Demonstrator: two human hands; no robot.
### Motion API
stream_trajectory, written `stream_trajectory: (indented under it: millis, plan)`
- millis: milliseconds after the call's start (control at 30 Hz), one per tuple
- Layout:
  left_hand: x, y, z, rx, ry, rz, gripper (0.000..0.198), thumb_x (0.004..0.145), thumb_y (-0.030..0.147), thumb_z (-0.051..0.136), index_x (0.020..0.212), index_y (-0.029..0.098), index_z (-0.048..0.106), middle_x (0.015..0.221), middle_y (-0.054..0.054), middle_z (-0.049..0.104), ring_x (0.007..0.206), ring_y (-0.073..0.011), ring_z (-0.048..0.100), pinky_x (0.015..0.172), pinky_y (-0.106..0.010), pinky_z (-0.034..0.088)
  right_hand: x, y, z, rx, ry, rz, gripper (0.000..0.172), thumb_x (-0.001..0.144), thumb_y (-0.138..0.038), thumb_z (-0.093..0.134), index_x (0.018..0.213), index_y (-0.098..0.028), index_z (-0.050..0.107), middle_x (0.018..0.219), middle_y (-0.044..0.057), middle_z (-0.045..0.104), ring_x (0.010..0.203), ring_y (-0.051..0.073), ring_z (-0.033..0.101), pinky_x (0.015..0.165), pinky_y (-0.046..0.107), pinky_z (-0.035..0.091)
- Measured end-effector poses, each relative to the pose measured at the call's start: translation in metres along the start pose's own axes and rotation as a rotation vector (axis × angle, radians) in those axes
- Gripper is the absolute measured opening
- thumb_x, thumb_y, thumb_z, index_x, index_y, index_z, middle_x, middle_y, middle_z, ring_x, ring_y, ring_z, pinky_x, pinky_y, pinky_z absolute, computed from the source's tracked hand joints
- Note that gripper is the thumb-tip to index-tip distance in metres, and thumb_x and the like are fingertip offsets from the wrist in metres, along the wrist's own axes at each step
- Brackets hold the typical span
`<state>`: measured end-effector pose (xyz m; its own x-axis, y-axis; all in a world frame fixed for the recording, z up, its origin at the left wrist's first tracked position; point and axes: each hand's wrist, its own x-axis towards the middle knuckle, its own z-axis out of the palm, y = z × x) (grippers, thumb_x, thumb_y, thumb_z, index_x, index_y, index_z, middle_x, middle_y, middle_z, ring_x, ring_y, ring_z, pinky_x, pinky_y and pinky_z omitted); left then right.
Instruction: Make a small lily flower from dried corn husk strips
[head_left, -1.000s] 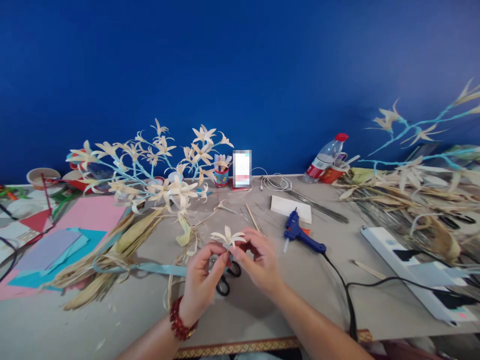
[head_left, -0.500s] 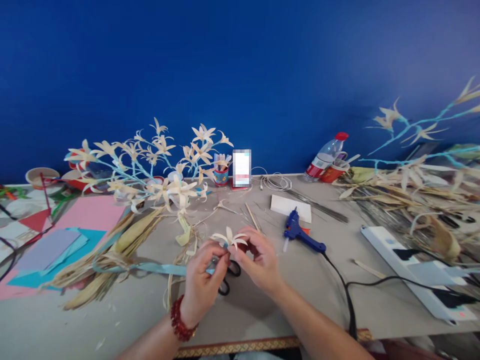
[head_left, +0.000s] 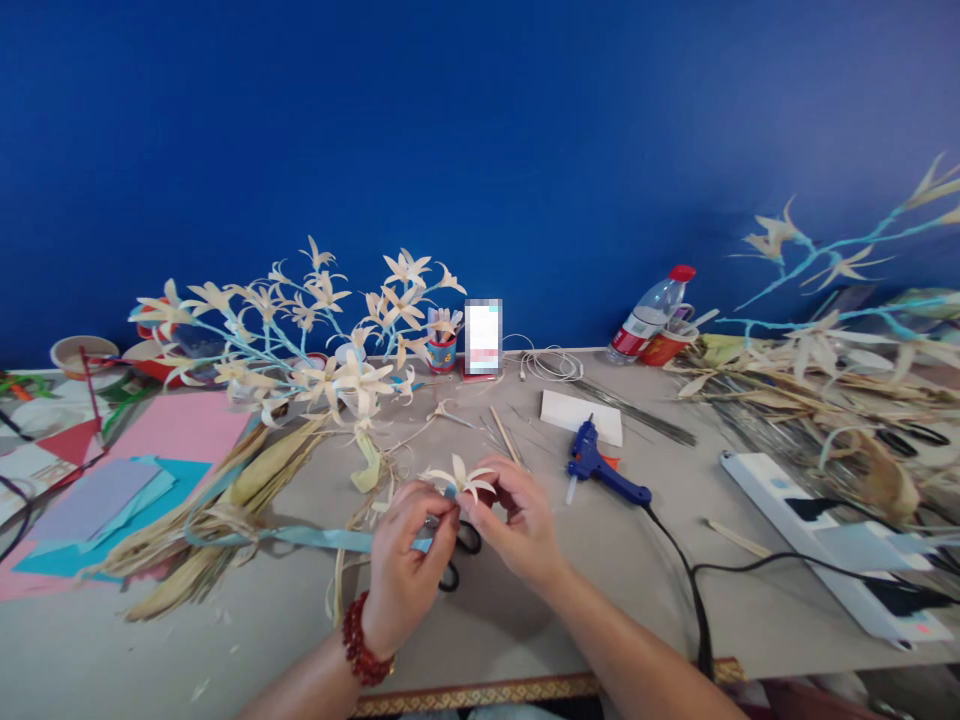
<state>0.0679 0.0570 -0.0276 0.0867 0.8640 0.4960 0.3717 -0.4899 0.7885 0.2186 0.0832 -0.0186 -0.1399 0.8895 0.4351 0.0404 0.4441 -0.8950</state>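
Observation:
A pale flower with narrow, spread petals is between my two hands, above the table. My left hand, with a red bead bracelet at the wrist, pinches the flower's base, where a bit of light blue shows. The fingers of my right hand are closed on the petals at the flower's right side. Black-handled scissors lie partly hidden behind my left hand. A light blue strip runs from the left to behind my left hand.
Flowering branches stand at the back left, above dried husks and coloured paper. A blue glue gun lies right of my hands. Farther right are a power strip, a bottle and more husks.

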Motion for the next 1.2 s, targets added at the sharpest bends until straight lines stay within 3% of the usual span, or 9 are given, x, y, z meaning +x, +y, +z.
stream_trajectory:
  millis: [300,500,600,700,833,900,1000,1200]
  plan:
    - [0.000,0.001,0.001,-0.103,-0.008,-0.099,0.011,0.089,0.018,0.055,0.082,0.020,0.063,0.079,-0.003,0.064,0.079,-0.0175,0.059,0.074,-0.028,0.045,0.002,-0.001,0.001,0.007,-0.002,0.013,0.011,0.084,-0.023,0.062,0.074,-0.020,0.058,0.076,0.000,0.053,0.067,0.014,0.051,0.055,0.024,0.041]
    - [0.000,-0.001,0.003,-0.357,0.014,-0.315,0.016,0.088,0.031,0.059,0.081,0.018,0.066,0.073,-0.002,0.065,0.070,-0.0158,0.060,0.067,-0.026,0.047,0.000,-0.003,-0.001,0.066,0.017,0.053,0.010,0.084,-0.025,0.064,0.078,-0.020,0.059,0.080,0.000,0.053,0.065,0.012,0.051,0.054,0.023,0.041]
    - [0.002,-0.002,0.003,-0.509,-0.028,-0.404,0.020,0.089,0.036,0.059,0.079,0.018,0.063,0.067,-0.001,0.063,0.066,-0.0141,0.058,0.066,-0.025,0.046,0.002,-0.002,-0.003,0.104,0.073,0.059,0.008,0.084,-0.028,0.064,0.086,-0.021,0.060,0.089,0.002,0.054,0.071,0.013,0.052,0.062,0.024,0.045]
    - [0.003,-0.003,0.003,-0.613,-0.068,-0.450,0.021,0.089,0.036,0.059,0.080,0.017,0.060,0.067,0.000,0.062,0.066,-0.0138,0.057,0.067,-0.025,0.046,0.004,0.003,-0.003,0.196,0.034,0.103,0.016,0.082,-0.033,0.067,0.093,-0.022,0.062,0.096,0.004,0.056,0.082,0.016,0.055,0.074,0.028,0.049]
    - [0.000,-0.007,0.005,-0.721,-0.090,-0.487,0.019,0.087,0.036,0.062,0.083,0.017,0.061,0.067,-0.001,0.061,0.067,-0.0140,0.056,0.068,-0.026,0.045,0.003,0.010,0.002,0.465,-0.113,0.259,0.021,0.080,-0.038,0.071,0.091,-0.023,0.063,0.097,0.003,0.055,0.069,0.014,0.058,0.058,0.027,0.053]
    - [-0.001,-0.009,0.006,-0.741,-0.101,-0.504,0.020,0.086,0.036,0.063,0.082,0.017,0.062,0.067,-0.001,0.060,0.067,-0.0137,0.056,0.068,-0.025,0.044,0.002,0.011,0.004,0.566,-0.113,0.294,0.022,0.076,-0.039,0.075,0.087,-0.023,0.063,0.098,0.003,0.054,0.065,0.013,0.058,0.049,0.025,0.053]
    - [-0.001,-0.009,0.007,-0.765,-0.121,-0.532,0.023,0.085,0.039,0.065,0.078,0.017,0.063,0.065,-0.001,0.059,0.066,-0.0139,0.055,0.067,-0.026,0.044,0.003,0.007,0.005,0.603,-0.083,0.302,0.024,0.071,-0.040,0.079,0.080,-0.022,0.065,0.095,0.003,0.054,0.068,0.015,0.059,0.050,0.025,0.055]
    - [-0.001,-0.007,0.007,-0.802,-0.149,-0.539,0.023,0.083,0.039,0.067,0.079,0.016,0.064,0.064,-0.001,0.059,0.065,-0.0131,0.054,0.066,-0.025,0.043,0.005,-0.001,0.000,0.672,-0.177,0.376,0.020,0.073,-0.036,0.078,0.084,-0.021,0.071,0.103,0.003,0.053,0.062,0.010,0.057,0.051,0.025,0.057]
